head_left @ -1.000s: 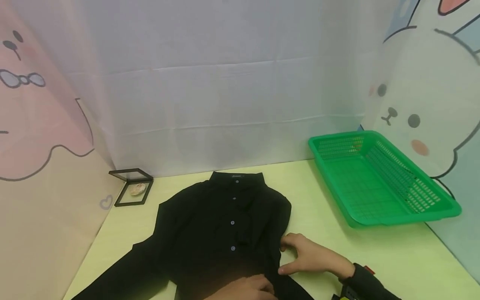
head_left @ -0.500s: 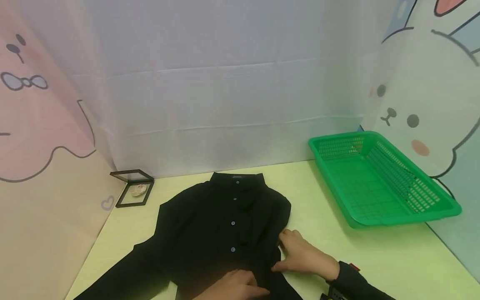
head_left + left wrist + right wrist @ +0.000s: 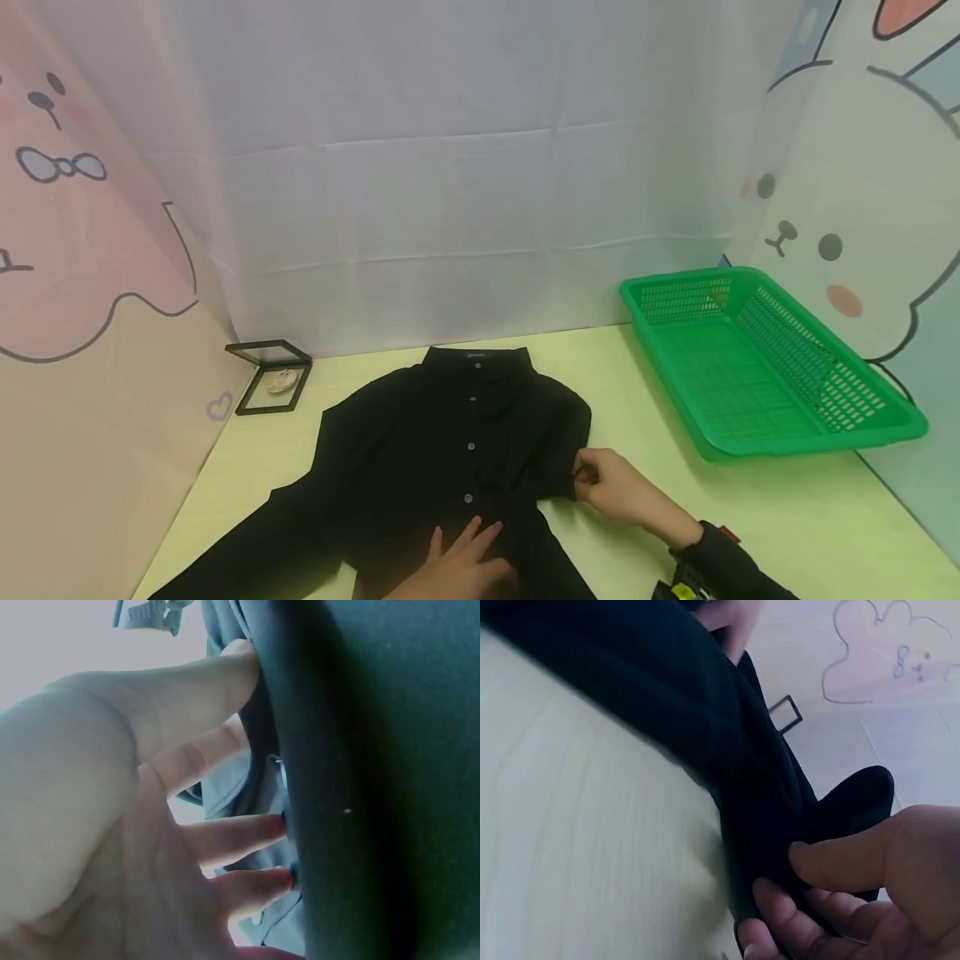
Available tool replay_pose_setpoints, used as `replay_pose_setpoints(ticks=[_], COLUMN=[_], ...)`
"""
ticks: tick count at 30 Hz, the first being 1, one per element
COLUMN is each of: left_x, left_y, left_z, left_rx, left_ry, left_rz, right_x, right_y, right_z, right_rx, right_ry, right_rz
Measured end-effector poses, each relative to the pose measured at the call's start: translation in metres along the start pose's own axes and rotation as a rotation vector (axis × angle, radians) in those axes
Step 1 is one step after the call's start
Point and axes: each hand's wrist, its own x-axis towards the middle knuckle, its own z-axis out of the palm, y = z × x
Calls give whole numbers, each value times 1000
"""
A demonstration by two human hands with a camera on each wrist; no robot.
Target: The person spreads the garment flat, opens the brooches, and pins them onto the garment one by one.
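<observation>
A black button-up shirt [image 3: 397,450] lies front up on the pale yellow table, its collar at the back. One sleeve [image 3: 247,533] stretches toward the lower left. My left hand [image 3: 461,571] rests on the lower shirt front, fingers spread below a button. In the left wrist view, those fingers [image 3: 236,838] and the thumb touch dark cloth. At the shirt's right side, my right hand [image 3: 618,490] pinches the edge of the sleeve. The right wrist view shows the thumb [image 3: 840,859] and curled fingers closed over the black fabric.
A green plastic basket [image 3: 667,392] stands at the back right. At the back left sits a small black-framed case [image 3: 266,409], lid raised, with a round pale object inside. A white curtain [image 3: 450,208] and printed side panels enclose the table [image 3: 795,517].
My right hand has gone from reaching at the shirt's side to pinching the sleeve, drawing it outward so table shows beneath. My left hand has spread its fingers on the shirt front.
</observation>
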Motion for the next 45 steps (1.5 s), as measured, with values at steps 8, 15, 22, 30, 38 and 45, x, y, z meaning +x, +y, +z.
replay_pose_setpoints(ticks=[8,15,22,30,38,45], left_x=[-9,-24,-26,-31,-34,-36], left_y=[11,-3,-22,-32,-40,-43], left_z=[-19,-36,-39,-45,-45,-45], left_rx=[-78,-33,-86,-116,-88,-83], left_ry=[190,271,248,242,244,242], left_rz=[-125,-458,-522,-560,-547,-552], right_x=[-5,-8,-8,-13,-15,-21], right_y=[-2,-3,2,4,9,5], right_z=[-13,-20,-25,-31,-40,-44], right_rx=[81,96,111,70,91,114], right_ry=[136,189,144,205,298,352], right_rz=[111,100,87,116,199,221])
